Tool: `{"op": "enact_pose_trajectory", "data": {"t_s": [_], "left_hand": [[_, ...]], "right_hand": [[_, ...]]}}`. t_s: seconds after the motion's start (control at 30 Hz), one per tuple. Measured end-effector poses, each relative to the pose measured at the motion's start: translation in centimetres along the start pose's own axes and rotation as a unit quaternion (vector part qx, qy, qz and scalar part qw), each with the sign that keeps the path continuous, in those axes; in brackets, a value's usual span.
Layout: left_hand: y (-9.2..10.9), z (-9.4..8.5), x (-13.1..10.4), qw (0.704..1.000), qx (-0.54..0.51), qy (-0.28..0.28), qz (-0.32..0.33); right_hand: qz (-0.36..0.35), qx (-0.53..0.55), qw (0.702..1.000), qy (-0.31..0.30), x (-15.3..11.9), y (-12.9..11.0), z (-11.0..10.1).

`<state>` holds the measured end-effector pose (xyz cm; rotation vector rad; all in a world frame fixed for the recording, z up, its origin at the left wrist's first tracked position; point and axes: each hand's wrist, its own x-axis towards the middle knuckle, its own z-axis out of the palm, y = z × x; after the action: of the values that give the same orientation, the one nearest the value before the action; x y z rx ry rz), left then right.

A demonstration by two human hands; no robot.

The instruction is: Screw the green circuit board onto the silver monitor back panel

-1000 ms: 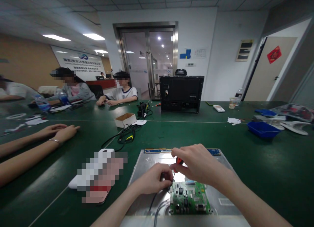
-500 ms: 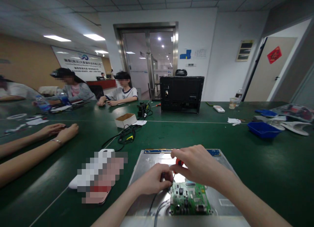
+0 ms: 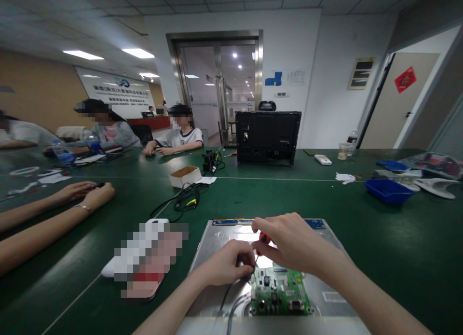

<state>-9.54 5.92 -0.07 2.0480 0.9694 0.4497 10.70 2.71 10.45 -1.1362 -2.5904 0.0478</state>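
A green circuit board (image 3: 280,289) lies on the silver metal back of a display panel (image 3: 213,245) in front of me. My right hand (image 3: 289,238) is closed around the red-and-black handle of a screwdriver (image 3: 265,238), its thin shaft pointing down at the board's upper left corner. Beside that tip my left hand (image 3: 231,262) is closed in a pinch; whatever its fingertips hold is hidden. Grey cables (image 3: 237,306) run over the panel left of the board. Along the panel's far edge sits a narrow blue circuit strip (image 3: 314,224).
Left of the panel lie a white object (image 3: 144,243) and a pink phone-like object (image 3: 152,272), both pixelated. Beyond are black cables (image 3: 186,198), an open box (image 3: 185,176) and a black monitor (image 3: 268,137). A blue tray (image 3: 388,190) stands right. A co-worker's hands (image 3: 96,195) rest at left.
Both my hands and the screwdriver stay nearly in place at the board's corner. The view has shifted very slightly. At left, a small dark object shows more clearly in the co-worker's fingers.
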Motion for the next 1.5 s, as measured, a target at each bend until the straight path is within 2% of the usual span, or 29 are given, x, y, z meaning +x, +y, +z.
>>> {"op": "enact_pose_trajectory", "data": {"t_s": [0.2, 0.47, 0.67, 0.97, 1.2, 1.5], "left_hand": [[-0.86, 0.18, 0.08, 1.000, 0.000, -0.006, 0.004], [-0.22, -0.04, 0.05, 1.000, -0.003, -0.003, -0.002], [-0.70, 0.11, 0.09, 1.000, 0.017, -0.010, 0.010], [-0.21, 0.05, -0.11, 1.000, 0.011, -0.001, 0.010], [-0.77, 0.09, 0.12, 1.000, 0.013, -0.019, 0.018], [-0.32, 0.13, -0.02, 1.000, 0.014, -0.006, 0.024]], "right_hand": [[-0.005, 0.017, 1.000, 0.004, -0.22, -0.07, 0.04], [0.006, 0.002, 1.000, -0.010, 0.00, -0.18, -0.09], [-0.019, 0.019, 1.000, -0.006, -0.13, -0.09, -0.02], [0.009, -0.003, 1.000, -0.014, 0.09, -0.20, -0.27], [-0.012, 0.032, 0.999, -0.021, -0.18, -0.31, -0.39], [0.005, -0.014, 1.000, -0.011, 0.04, -0.13, -0.04]]}}
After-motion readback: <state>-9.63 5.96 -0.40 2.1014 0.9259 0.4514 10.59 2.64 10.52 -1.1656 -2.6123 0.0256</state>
